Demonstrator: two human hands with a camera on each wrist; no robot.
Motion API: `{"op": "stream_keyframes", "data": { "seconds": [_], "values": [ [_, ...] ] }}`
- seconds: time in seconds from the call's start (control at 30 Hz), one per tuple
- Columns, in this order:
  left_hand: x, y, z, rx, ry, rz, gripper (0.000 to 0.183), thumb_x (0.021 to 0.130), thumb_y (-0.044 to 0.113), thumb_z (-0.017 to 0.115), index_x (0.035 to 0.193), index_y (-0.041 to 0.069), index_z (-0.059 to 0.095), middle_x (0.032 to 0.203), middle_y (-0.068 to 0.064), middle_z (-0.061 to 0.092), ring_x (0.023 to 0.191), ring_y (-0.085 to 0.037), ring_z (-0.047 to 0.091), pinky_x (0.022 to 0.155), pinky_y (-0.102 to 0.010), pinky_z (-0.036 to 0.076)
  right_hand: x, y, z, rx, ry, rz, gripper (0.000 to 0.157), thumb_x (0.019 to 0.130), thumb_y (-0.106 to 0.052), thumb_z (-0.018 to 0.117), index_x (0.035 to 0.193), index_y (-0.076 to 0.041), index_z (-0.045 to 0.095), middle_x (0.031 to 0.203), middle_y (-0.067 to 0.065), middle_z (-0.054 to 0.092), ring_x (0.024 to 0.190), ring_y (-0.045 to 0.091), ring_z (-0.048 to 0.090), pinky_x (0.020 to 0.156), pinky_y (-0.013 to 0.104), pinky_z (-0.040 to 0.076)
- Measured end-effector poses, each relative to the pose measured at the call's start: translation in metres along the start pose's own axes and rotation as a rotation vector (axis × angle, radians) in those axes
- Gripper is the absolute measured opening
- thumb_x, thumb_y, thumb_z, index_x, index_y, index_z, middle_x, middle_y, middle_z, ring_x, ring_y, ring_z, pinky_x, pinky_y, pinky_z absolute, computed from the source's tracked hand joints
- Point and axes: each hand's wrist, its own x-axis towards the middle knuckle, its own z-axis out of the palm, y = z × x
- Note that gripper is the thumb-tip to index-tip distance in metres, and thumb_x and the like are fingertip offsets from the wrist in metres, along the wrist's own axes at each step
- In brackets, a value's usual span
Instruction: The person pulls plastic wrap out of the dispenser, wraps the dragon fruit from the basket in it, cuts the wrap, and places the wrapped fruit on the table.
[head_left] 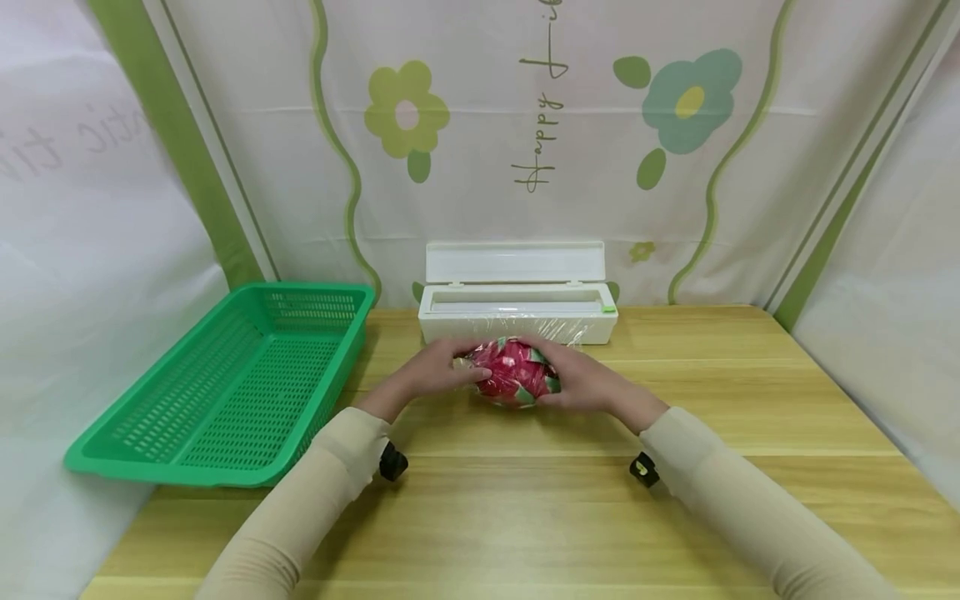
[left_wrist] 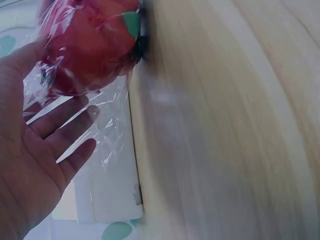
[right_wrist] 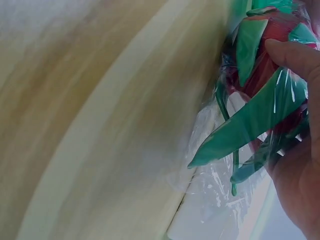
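A red dragon fruit [head_left: 513, 372] with green leafy scales is covered in clear cling film [left_wrist: 111, 132] at the middle of the table. My left hand [head_left: 438, 368] holds its left side, the thumb across the front; in the left wrist view several fingers spread below the fruit. From the other side my right hand [head_left: 581, 379] grips it, and the right wrist view shows the thumb [right_wrist: 290, 54] over the film with the other fingers behind. Loose film hangs past the fruit in front of the white cling film box [head_left: 442, 329], whose lid [head_left: 517, 262] stands raised.
On the left a green plastic basket [head_left: 307, 429] with a perforated bottom sits on the wooden table [head_left: 510, 517]. A small bright green piece [head_left: 608, 309] shows at the box's right end. White flower-printed cloth [head_left: 487, 108] hangs behind and at both sides.
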Motion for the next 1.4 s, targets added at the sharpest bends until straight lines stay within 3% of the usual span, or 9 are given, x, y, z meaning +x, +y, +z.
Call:
{"op": "stream_keyframes", "data": {
  "seconds": [0.2,0.43,0.63,0.8,1.07,1.4],
  "values": [
    [0.003,0.002,0.004,0.045,0.068,-0.034,0.056,0.091,0.048,0.065,0.139,0.02,0.056,0.128,-0.005,0.061,0.109,-0.017,0.058,0.089,-0.035,0.049,-0.001,0.003,-0.002,0.024,0.004,0.021,0.1,0.076,-0.016,0.084,0.154,-0.02,0.022,0.148,0.011,0.039,0.13,0.032,0.043,0.102,0.05,0.039],
    [0.004,0.006,0.009,0.006,0.127,-0.079,0.054,0.092,0.047,0.063,0.138,0.019,0.057,0.126,-0.003,0.063,0.102,-0.016,0.06,0.085,-0.035,0.051,0.0,0.005,-0.005,0.026,0.02,0.06,0.1,0.08,-0.018,0.081,0.156,-0.013,0.016,0.152,0.017,0.033,0.135,0.036,0.036,0.106,0.052,0.034],
    [0.006,0.006,0.012,0.012,0.123,-0.092,0.055,0.092,0.049,0.062,0.136,0.017,0.058,0.126,-0.001,0.063,0.114,-0.015,0.058,0.094,-0.034,0.047,-0.002,0.011,-0.005,0.027,0.018,0.118,0.098,0.083,-0.018,0.079,0.156,-0.013,0.014,0.154,0.017,0.03,0.138,0.035,0.032,0.109,0.05,0.03],
    [0.006,0.007,0.012,0.012,0.117,-0.093,0.055,0.093,0.049,0.061,0.138,0.018,0.056,0.127,-0.003,0.063,0.117,-0.018,0.057,0.096,-0.036,0.047,-0.002,0.013,-0.005,0.023,0.022,0.113,0.099,0.083,-0.019,0.079,0.157,-0.012,0.014,0.153,0.018,0.031,0.137,0.035,0.033,0.108,0.051,0.031],
    [0.003,0.01,0.009,0.012,0.097,-0.123,0.055,0.092,0.051,0.061,0.136,0.018,0.058,0.122,-0.001,0.064,0.103,-0.014,0.059,0.088,-0.035,0.05,-0.003,0.011,-0.006,0.004,-0.002,0.097,0.104,0.08,-0.025,0.082,0.156,-0.01,0.013,0.154,0.017,0.03,0.138,0.034,0.032,0.109,0.049,0.031],
    [0.002,0.004,0.009,0.06,0.052,-0.114,0.054,0.092,0.051,0.061,0.136,0.019,0.058,0.132,-0.003,0.059,0.122,-0.019,0.053,0.1,-0.038,0.043,-0.005,0.011,-0.005,0.006,-0.022,0.092,0.106,0.079,-0.029,0.083,0.156,-0.006,0.013,0.155,0.018,0.026,0.139,0.035,0.029,0.111,0.049,0.027]
  ]
}}
